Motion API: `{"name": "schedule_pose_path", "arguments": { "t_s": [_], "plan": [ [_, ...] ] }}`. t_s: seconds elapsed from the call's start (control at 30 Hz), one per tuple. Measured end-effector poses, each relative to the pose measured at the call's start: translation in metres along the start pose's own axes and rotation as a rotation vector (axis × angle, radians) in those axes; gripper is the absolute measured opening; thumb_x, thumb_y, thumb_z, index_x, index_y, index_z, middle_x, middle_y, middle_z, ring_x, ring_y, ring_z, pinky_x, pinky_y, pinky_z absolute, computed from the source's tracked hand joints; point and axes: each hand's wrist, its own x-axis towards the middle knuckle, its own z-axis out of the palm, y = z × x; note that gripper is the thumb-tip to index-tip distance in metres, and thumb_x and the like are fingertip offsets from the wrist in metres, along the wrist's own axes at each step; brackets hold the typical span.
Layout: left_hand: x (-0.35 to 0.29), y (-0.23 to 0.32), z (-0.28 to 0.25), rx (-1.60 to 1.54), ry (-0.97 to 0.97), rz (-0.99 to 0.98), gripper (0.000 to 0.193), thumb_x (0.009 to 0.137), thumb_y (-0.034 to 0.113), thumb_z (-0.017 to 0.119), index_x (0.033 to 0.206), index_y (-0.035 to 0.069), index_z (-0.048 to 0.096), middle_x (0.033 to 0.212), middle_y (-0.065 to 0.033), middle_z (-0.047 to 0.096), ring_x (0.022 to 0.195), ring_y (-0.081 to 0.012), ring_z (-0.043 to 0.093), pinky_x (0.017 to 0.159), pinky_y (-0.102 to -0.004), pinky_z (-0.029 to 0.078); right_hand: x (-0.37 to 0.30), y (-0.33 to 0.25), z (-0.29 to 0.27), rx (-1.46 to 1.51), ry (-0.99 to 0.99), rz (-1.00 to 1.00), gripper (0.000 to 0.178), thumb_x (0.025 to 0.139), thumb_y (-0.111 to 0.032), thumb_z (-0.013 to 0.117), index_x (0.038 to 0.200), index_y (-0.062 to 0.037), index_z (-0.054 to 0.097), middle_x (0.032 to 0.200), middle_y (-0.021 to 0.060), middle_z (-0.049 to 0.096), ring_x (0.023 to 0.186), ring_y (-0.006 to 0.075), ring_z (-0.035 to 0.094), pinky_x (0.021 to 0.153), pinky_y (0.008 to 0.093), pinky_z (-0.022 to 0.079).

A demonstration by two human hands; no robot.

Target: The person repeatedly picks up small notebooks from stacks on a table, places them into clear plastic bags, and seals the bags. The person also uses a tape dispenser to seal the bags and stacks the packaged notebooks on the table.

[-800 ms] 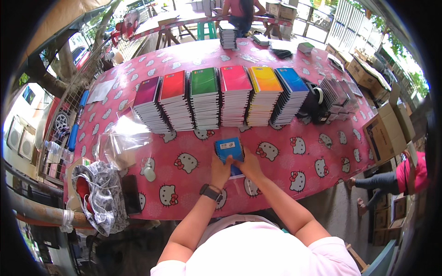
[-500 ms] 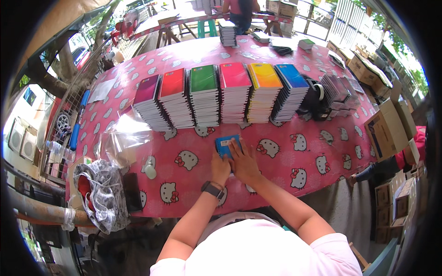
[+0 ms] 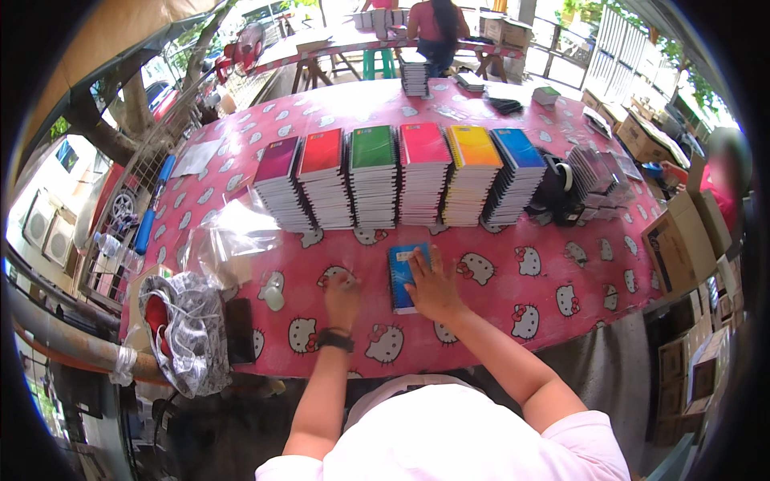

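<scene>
Blue notebook [image 3: 400, 277] (spiral-bound) under right hand [image 3: 435, 291].

The shirt [image 3: 433, 437] is white, so bright across the front that its weave and folds are washed out. Its short sleeves take a faint pink tint, the right sleeve [image 3: 589, 441] loose and ending above the elbow, the left sleeve [image 3: 289, 468] cut off by the lower edge. A broad black band [image 3: 334, 340] circles the left wrist, its details too small to read. Both forearms are bare, as is the right hand [image 3: 433, 287].
</scene>
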Motion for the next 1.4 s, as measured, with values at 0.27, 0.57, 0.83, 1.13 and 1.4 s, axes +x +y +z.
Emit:
{"name": "schedule_pose_path", "arguments": {
  "t_s": [0.27,0.57,0.83,1.13,1.4],
  "plan": [
    [-0.025,0.083,-0.004,-0.240,-0.476,-0.207,0.040,0.074,0.004,0.063,0.112,-0.004,0.053,0.092,-0.0096,0.060,0.078,-0.0176,0.061,0.064,-0.0303,0.049,0.024,0.020,0.009,0.626,0.122,-0.118,0.038,0.081,-0.037,0.064,0.074,-0.0005,0.056,0.103,0.0172,0.059,0.093,0.0274,0.058,0.077,0.0360,0.047],
    [-0.038,0.086,0.036,-0.041,-0.533,0.304,0.036,0.076,0.015,0.068,0.106,-0.005,0.058,0.092,-0.0156,0.061,0.076,-0.0212,0.060,0.070,-0.0314,0.047,0.051,0.015,-0.018,0.683,-0.197,0.215,0.034,0.077,-0.036,0.067,0.071,-0.0028,0.067,0.067,0.0156,0.065,0.065,0.0304,0.064,0.063,0.0387,0.049],
    [0.081,0.042,0.037,0.040,-0.398,-0.032,0.040,0.076,0.025,0.070,0.109,0.004,0.063,0.094,-0.0138,0.067,0.076,-0.0150,0.064,0.062,-0.0310,0.049,0.052,0.021,-0.016,0.686,-0.213,0.156,0.029,0.080,-0.032,0.065,0.076,-0.0034,0.068,0.078,0.0174,0.066,0.076,0.0317,0.064,0.068,0.0395,0.048],
    [0.052,0.079,0.047,0.040,0.035,0.659,0.021,0.081,0.007,0.058,0.102,0.002,0.062,0.095,-0.0137,0.065,0.082,-0.0238,0.063,0.071,-0.0330,0.049,0.040,0.053,-0.006,0.943,-0.277,0.062,0.023,0.082,-0.024,0.061,0.085,-0.0021,0.068,0.079,0.0137,0.067,0.074,0.0232,0.064,0.069,0.0343,0.048],
    [-0.002,0.054,0.030,0.330,-0.378,0.694,0.041,0.085,0.014,0.054,0.125,0.004,0.050,0.136,-0.0166,0.042,0.128,-0.0362,0.035,0.104,-0.0483,0.028,0.044,0.058,-0.007,0.592,-0.370,-0.383,0.040,0.076,-0.023,0.068,0.111,-0.0062,0.060,0.112,0.0078,0.059,0.105,0.0251,0.052,0.087,0.0405,0.044]
  ]
}}
